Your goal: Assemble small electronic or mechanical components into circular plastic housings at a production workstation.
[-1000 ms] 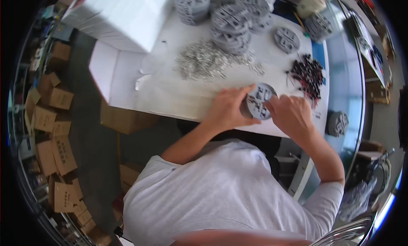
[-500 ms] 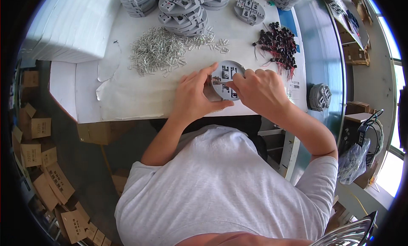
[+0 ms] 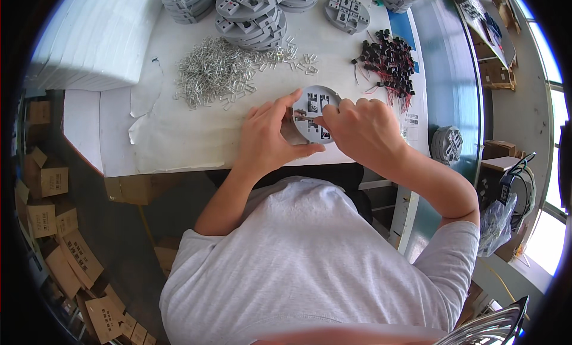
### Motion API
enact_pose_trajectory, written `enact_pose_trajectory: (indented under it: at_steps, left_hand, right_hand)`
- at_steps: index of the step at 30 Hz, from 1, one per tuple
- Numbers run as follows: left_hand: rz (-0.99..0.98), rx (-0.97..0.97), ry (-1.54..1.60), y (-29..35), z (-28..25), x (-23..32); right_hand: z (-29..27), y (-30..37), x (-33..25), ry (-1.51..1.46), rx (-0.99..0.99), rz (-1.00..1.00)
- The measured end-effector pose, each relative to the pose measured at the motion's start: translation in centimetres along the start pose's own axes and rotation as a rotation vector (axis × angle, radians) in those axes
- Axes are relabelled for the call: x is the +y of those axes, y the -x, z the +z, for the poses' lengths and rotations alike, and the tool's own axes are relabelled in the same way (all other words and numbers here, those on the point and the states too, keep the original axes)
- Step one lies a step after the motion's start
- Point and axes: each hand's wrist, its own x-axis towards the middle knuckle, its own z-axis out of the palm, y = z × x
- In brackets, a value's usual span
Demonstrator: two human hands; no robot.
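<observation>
A round grey plastic disc (image 3: 316, 133) with rectangular slots and small metal parts sits tilted near the front edge of the table. My left hand (image 3: 267, 133) grips its left side, thumb along the near rim and fingers along the far left. My right hand (image 3: 363, 127) is closed over the disc's right part, its fingertips pinched at the middle slots. Something thin seems to reach left from that pinch, but it is too small to name. Beyond the disc lies a heap of small U-shaped metal clips (image 3: 214, 71).
Stacked grey discs (image 3: 253, 29) stand at the back, with a single disc (image 3: 347, 14) to their right. A pile of black parts with red wires (image 3: 387, 68) lies at the right. White foam (image 3: 89, 41) borders the left. Cardboard boxes (image 3: 77, 255) fill the floor at left.
The view has shifted slightly, so the table things sit a little differently. Both hands stay on the disc, with the right fingertips still at its middle.
</observation>
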Motion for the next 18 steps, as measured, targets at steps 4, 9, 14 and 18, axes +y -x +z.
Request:
enact_pose_trajectory:
  at_steps: [4, 9, 14, 18]
  left_hand:
    - [0.028, 0.008, 0.003, 0.1, 0.1, 0.0]
    - [-0.011, -0.01, 0.012, -0.1, -0.1, 0.5]
    - [-0.021, -0.013, 0.023, -0.1, -0.1, 0.4]
    - [-0.03, -0.02, 0.033, -0.1, 0.0, 0.3]
  right_hand:
    - [0.7, 0.4, 0.2, -0.004, -0.03, 0.005]
    - [1.7, 0.9, 0.4, -0.129, 0.014, 0.053]
    - [1.9, 0.9, -0.1, -0.143, 0.087, 0.082]
    - [2.0, 0.8, -0.4, -0.138, 0.091, 0.075]
